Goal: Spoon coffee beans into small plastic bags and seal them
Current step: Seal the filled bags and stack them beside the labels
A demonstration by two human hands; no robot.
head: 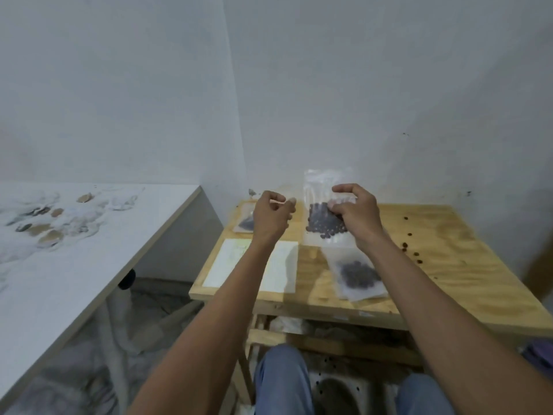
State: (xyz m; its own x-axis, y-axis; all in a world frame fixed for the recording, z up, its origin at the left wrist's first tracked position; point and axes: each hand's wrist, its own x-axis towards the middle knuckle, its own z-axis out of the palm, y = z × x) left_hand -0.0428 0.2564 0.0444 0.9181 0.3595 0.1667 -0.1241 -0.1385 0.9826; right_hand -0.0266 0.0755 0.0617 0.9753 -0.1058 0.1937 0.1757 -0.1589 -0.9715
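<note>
My right hand (356, 214) holds a clear plastic bag (321, 187) upright above the wooden table (466, 265). Its fingers pinch the bag's right side at mid-height. Dark coffee beans (321, 224) fill the bag's lower half. My left hand (273, 217) hovers just left of the bag without touching it, its fingers curled. Thumb and forefinger pinch a thin pale stick (279, 201); blur hides whether it is a spoon handle. A second bag of beans (357, 274) lies flat on the table under my right wrist. A third bag (246, 224) lies behind my left hand.
Pale flat sheets (229, 262) lie on the table's left part, under my left forearm. Loose beans (405, 244) are scattered on the right part. A white table (89, 265) on the left carries several small brown and grey pieces. White walls stand close behind.
</note>
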